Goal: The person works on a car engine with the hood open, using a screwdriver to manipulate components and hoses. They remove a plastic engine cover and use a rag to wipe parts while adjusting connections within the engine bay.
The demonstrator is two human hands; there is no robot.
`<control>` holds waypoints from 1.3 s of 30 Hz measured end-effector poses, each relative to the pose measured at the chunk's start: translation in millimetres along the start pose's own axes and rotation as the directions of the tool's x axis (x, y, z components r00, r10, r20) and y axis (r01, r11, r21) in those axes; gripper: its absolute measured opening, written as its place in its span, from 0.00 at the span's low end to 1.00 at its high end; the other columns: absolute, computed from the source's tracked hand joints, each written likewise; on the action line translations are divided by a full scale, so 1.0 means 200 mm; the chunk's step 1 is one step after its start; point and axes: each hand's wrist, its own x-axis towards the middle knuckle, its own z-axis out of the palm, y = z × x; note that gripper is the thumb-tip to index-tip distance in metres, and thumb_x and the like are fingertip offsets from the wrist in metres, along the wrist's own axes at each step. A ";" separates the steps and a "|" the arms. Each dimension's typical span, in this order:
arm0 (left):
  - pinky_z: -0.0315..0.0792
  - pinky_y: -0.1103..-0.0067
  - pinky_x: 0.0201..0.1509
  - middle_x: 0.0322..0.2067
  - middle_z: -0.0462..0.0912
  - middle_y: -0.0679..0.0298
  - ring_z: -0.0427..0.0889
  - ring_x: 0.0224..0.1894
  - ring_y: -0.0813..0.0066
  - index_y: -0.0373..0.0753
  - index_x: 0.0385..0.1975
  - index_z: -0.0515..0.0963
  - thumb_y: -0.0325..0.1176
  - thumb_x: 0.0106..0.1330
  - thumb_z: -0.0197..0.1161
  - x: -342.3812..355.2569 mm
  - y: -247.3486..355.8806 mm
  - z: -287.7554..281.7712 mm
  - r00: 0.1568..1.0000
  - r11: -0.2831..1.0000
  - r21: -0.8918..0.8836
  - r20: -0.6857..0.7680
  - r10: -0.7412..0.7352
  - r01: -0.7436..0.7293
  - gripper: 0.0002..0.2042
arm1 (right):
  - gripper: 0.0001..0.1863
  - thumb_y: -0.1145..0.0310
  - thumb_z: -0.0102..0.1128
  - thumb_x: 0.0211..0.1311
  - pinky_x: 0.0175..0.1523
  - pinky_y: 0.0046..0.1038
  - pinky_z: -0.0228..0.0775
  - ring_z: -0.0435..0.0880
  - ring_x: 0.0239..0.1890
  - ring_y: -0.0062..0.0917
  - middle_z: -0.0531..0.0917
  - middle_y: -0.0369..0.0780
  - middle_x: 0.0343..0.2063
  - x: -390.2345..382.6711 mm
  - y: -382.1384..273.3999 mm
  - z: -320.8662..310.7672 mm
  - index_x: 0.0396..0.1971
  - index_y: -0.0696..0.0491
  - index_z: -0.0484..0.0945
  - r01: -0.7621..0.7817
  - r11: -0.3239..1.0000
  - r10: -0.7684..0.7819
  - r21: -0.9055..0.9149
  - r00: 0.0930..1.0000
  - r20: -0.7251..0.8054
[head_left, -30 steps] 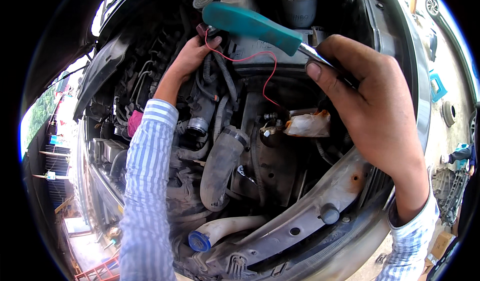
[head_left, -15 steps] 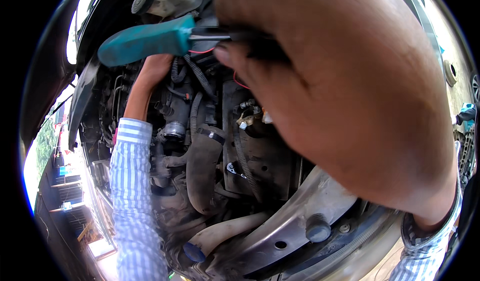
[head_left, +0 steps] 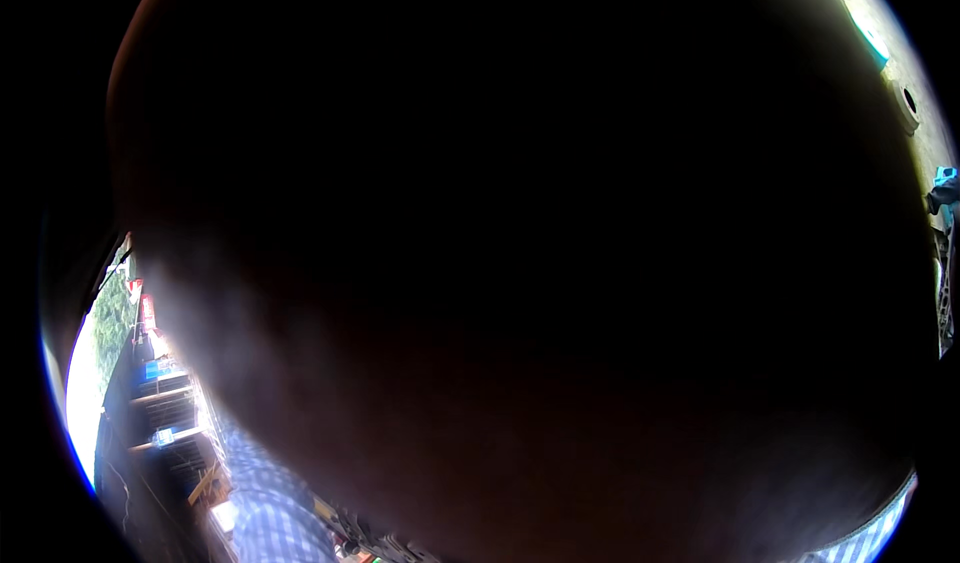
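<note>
My right hand (head_left: 520,263) is so close that it fills most of the head view as a dark, blurred shape. Its fingers cannot be made out, nor can anything they may hold. A bit of its striped cuff (head_left: 868,545) shows at the lower right. At the lower left is my left sleeve (head_left: 280,518), blue and white striped; the left hand beyond it is hidden behind the dark shape. Nearly all of the engine bay is covered, apart from a blurred sliver of parts (head_left: 365,535) beside the left sleeve.
Beyond the left rim stand shelves (head_left: 165,403) with small items, and greenery (head_left: 115,313). Along the right rim runs pale ground with a ring-shaped part (head_left: 905,108) and a blue and dark object (head_left: 943,191) on it.
My right hand, which held a teal-handled screwdriver over the engine, has come much nearer and now blocks the view. Screwdriver, left hand and most of the engine have dropped out of sight.
</note>
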 end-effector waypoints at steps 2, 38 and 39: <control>0.72 0.70 0.55 0.45 0.83 0.53 0.81 0.48 0.63 0.30 0.50 0.78 0.43 0.69 0.67 -0.04 0.03 -0.01 1.000 0.999 0.030 0.004 -0.015 0.015 0.21 | 0.10 0.72 0.64 0.66 0.32 0.30 0.65 0.70 0.25 0.24 0.73 0.44 0.21 0.00 0.00 0.00 0.37 0.64 0.77 0.002 1.000 -0.002 0.001 1.000 0.007; 0.69 0.58 0.58 0.51 0.80 0.42 0.77 0.54 0.42 0.38 0.55 0.79 0.37 0.72 0.58 0.19 -0.33 -0.11 0.933 0.839 0.409 0.201 0.299 -0.357 0.16 | 0.08 0.75 0.64 0.64 0.31 0.32 0.64 0.71 0.22 0.31 0.72 0.47 0.20 -0.05 0.01 0.00 0.35 0.64 0.76 0.042 0.999 -0.040 -0.026 0.997 0.061; 0.69 0.57 0.58 0.52 0.80 0.41 0.76 0.55 0.41 0.38 0.55 0.79 0.34 0.73 0.56 0.21 -0.35 -0.12 0.934 0.859 0.368 0.183 0.307 -0.355 0.15 | 0.08 0.75 0.64 0.64 0.31 0.32 0.64 0.71 0.22 0.31 0.72 0.47 0.20 -0.05 0.01 0.00 0.35 0.64 0.76 0.043 0.999 -0.041 -0.028 0.997 0.061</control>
